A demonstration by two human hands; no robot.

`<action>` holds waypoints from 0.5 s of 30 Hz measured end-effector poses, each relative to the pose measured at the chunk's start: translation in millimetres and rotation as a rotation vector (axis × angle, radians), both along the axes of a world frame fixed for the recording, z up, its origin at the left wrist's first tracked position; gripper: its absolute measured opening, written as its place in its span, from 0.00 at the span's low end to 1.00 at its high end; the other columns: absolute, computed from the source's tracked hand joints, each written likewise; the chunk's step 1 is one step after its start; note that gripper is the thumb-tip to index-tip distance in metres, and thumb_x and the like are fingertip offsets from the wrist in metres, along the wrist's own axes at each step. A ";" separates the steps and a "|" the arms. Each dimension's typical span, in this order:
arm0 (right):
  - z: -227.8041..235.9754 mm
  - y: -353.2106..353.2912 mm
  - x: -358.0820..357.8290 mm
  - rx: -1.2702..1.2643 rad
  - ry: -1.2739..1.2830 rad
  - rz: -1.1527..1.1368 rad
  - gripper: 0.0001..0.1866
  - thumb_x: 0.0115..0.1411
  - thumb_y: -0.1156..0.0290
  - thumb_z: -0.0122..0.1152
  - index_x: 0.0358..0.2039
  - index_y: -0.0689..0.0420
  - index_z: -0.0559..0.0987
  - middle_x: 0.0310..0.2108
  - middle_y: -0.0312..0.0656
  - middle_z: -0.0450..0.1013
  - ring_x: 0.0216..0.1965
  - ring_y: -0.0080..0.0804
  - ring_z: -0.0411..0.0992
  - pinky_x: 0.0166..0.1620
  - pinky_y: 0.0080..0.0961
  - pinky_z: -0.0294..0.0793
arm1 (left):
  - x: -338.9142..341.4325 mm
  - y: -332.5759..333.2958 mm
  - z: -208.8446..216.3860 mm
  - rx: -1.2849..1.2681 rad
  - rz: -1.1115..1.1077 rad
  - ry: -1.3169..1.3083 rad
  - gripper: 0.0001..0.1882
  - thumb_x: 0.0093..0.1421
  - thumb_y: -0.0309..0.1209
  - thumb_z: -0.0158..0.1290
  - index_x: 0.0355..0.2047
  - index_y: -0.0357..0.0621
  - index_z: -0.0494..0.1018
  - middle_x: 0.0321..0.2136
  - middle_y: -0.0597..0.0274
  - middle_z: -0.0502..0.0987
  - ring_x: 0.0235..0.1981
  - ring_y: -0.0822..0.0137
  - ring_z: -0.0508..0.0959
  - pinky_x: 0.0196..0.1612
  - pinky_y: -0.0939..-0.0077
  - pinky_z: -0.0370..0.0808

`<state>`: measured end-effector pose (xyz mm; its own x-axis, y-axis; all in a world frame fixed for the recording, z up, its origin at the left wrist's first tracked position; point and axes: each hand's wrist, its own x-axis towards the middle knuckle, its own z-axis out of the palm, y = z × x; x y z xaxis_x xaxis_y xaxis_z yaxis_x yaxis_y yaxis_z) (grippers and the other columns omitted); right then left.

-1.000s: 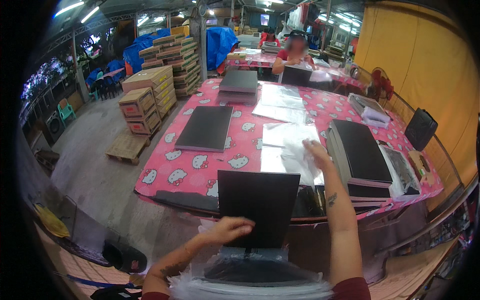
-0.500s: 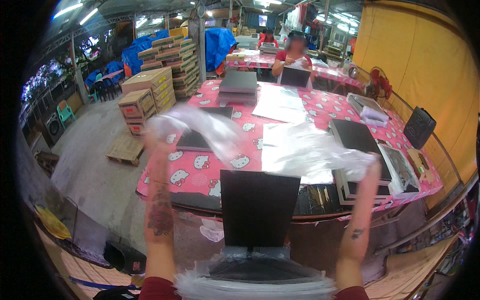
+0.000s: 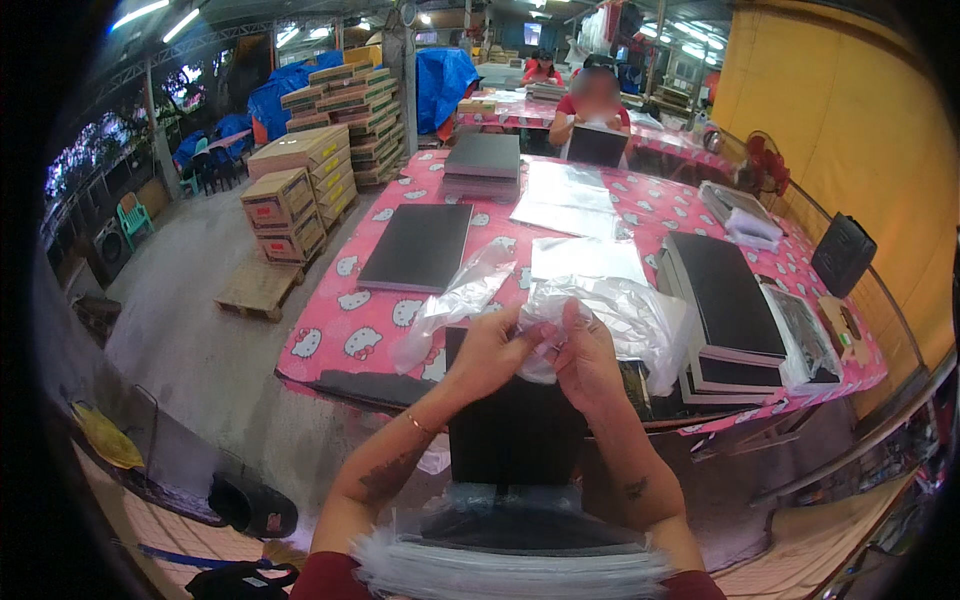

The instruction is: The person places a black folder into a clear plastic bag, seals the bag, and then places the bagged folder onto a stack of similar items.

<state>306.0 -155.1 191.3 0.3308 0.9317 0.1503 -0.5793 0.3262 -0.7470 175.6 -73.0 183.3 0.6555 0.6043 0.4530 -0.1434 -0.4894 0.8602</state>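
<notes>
A clear plastic bag (image 3: 600, 315) is held up by both hands just above the near edge of the table (image 3: 330, 335), which is covered with a pink patterned cloth. The left hand (image 3: 497, 352) and the right hand (image 3: 587, 358) are pressed close together, and the fingers of both are pinched on the lower edge of the bag, at what seems to be its mouth; the rest of the bag is crumpled and spreads out toward the right and the far side. The mouth does not look opened, so the bag is judged to be at the stage of being pulled apart. A black flat board (image 3: 515, 425) stands upright just under the hands, against the table edge, and it is not inside any bag. The bagging of this piece is therefore judged as hardly begun: the opening of the bag, the sliding in of the board and the putting aside are all left. A stack of black boards (image 3: 725, 300) lies to the right on the table, and one of them appears wrapped in plastic. More flat plastic sheets (image 3: 585, 258) are laid out farther back, so much work seems to be left
</notes>
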 end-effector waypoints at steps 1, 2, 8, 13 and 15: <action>1.2 -2.3 -5.1 -0.034 0.022 -0.027 0.19 0.64 0.58 0.52 0.46 0.60 0.70 0.41 0.41 0.73 0.39 0.28 0.74 0.43 0.29 0.76 | -7.4 5.8 2.9 0.074 0.044 0.064 0.08 0.56 0.27 0.57 0.34 0.35 0.74 0.23 0.69 0.71 0.27 0.81 0.67 0.30 0.81 0.67; 0.5 -4.3 -4.1 -0.044 0.077 0.022 0.20 0.64 0.56 0.51 0.46 0.60 0.71 0.41 0.40 0.73 0.39 0.29 0.74 0.43 0.29 0.76 | -19.2 11.1 8.3 0.154 0.091 0.136 0.07 0.56 0.26 0.57 0.32 0.36 0.74 0.21 0.70 0.70 0.26 0.82 0.66 0.28 0.82 0.66; -9.1 -31.6 49.0 -0.230 0.110 -0.007 0.23 0.62 0.48 0.52 0.42 0.55 0.74 0.39 0.40 0.74 0.36 0.29 0.74 0.35 0.26 0.76 | -50.7 78.0 3.3 0.162 0.128 0.085 0.05 0.58 0.28 0.53 0.29 0.39 0.73 0.22 0.71 0.70 0.23 0.80 0.66 0.24 0.82 0.64; -19.0 -49.9 127.2 0.182 0.187 -0.033 0.25 0.62 0.46 0.49 0.44 0.56 0.74 0.37 0.40 0.74 0.36 0.30 0.72 0.40 0.28 0.74 | -151.4 187.9 37.7 -0.395 0.661 -0.749 0.07 0.62 0.27 0.42 0.36 0.40 0.70 0.31 0.64 0.73 0.29 0.71 0.75 0.33 0.76 0.74; 12.6 -88.5 130.8 0.051 0.127 -0.505 0.24 0.63 0.47 0.48 0.45 0.57 0.74 0.38 0.39 0.74 0.37 0.30 0.72 0.42 0.28 0.74 | -130.4 148.5 58.7 0.291 1.052 -0.619 0.11 0.64 0.30 0.40 0.42 0.37 0.68 0.40 0.56 0.72 0.39 0.63 0.75 0.41 0.71 0.74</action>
<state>436.8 -243.7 203.9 0.7555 0.6439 0.1208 -0.4253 0.6224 -0.6571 45.3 75.5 242.0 -0.4529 0.5309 0.7162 0.0909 -0.7717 0.6295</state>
